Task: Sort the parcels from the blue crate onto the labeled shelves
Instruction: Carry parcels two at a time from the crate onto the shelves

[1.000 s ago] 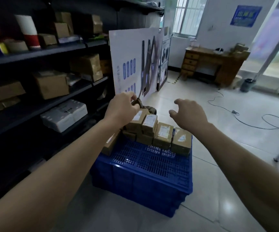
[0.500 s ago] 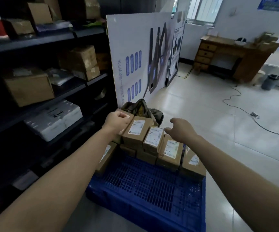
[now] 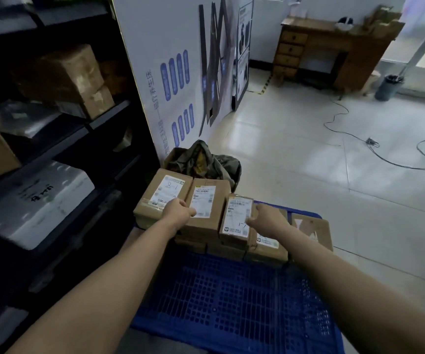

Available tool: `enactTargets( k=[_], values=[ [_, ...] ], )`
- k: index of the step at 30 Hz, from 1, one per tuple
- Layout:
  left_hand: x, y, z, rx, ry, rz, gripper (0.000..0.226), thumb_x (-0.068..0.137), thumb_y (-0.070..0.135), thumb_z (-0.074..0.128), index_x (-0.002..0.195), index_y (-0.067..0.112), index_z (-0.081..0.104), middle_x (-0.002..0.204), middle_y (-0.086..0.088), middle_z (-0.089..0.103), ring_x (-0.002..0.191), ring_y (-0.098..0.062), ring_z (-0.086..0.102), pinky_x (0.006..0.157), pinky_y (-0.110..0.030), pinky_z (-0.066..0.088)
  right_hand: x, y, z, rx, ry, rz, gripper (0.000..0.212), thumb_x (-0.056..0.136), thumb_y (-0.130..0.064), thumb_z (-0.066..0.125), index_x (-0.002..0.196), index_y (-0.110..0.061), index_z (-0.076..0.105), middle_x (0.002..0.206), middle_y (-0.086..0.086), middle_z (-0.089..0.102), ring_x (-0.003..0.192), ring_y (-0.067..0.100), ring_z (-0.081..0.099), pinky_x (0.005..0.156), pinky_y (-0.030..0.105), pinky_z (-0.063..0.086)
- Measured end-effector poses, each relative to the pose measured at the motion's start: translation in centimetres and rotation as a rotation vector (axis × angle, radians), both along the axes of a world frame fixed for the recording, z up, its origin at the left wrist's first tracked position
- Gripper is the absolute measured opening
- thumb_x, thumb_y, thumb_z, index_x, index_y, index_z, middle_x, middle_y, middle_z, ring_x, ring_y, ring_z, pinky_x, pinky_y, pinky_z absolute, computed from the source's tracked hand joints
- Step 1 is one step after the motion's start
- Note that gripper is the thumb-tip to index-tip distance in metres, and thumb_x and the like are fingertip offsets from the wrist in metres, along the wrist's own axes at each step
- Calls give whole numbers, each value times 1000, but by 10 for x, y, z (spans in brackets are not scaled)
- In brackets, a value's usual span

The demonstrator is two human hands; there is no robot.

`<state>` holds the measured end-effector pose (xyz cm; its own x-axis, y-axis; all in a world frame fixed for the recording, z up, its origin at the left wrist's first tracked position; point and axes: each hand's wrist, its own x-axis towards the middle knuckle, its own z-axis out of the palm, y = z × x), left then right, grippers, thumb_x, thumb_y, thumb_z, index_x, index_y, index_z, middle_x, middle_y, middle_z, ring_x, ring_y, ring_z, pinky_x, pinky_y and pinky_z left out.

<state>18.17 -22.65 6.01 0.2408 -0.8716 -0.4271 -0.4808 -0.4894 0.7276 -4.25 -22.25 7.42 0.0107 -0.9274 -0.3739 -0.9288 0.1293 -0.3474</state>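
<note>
Lowered now, the right hand (image 3: 267, 221) grips a stiff, likely light parcel (image 3: 237, 215) edgewise; left hand (image 3: 178, 213) fingers curled, hold unclear.

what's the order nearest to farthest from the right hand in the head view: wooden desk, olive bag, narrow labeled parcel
1. narrow labeled parcel, gripped at its edge by the right hand.
2. olive bag, just beyond, ahead and to the left.
3. wooden desk, far across the room, ahead right.

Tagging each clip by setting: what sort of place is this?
Likely a parcel depot or stockroom: dark shelves loaded with cartons, label-bearing parcels piled on a blue crate, and a wooden desk behind.
</note>
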Motion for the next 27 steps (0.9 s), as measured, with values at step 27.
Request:
enactTargets(
  k=[27],
  values=[
    [-41, -71, -99, 272, -280, 21, 85, 78, 37, 74, 140, 7, 24, 143, -19, 29, 129, -36, 32, 105, -43, 32, -20, -48, -102, 449, -585, -482, 21, 96, -26, 52, 112, -13, 55, 103, 8, 67, 87, 21, 67, 66, 30, 55]
  ],
)
